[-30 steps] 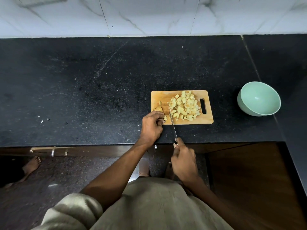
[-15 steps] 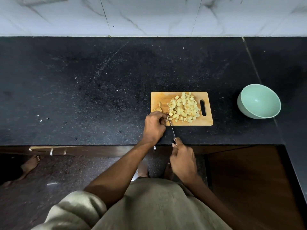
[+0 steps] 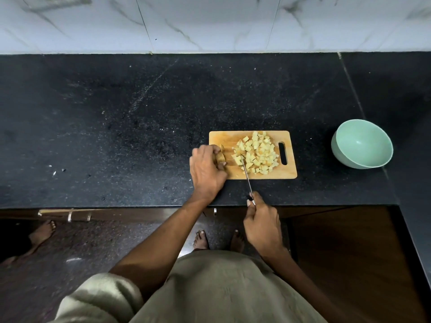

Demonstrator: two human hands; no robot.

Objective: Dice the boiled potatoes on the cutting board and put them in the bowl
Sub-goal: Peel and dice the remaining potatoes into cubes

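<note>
Steel thin-bladed knife [image 3: 247,177] points to 12 o'clock, tip in pale diced potato cubes [image 3: 257,152]; right hand [image 3: 262,226] grips its handle. Left hand [image 3: 206,171] curls its fingers round an uncut potato piece [image 3: 220,157] at 9 o'clock on the rectangular wooden cutting board [image 3: 288,171].

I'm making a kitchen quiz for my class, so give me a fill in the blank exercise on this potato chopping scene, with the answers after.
1. The right hand holds a ____ whose blade reaches the diced potato pile.
2. The left hand holds an uncut potato piece at the ____ end of the cutting board.
3. The green bowl stands to the right of the board and holds ____ potato.

Answers: knife; left; no
</note>
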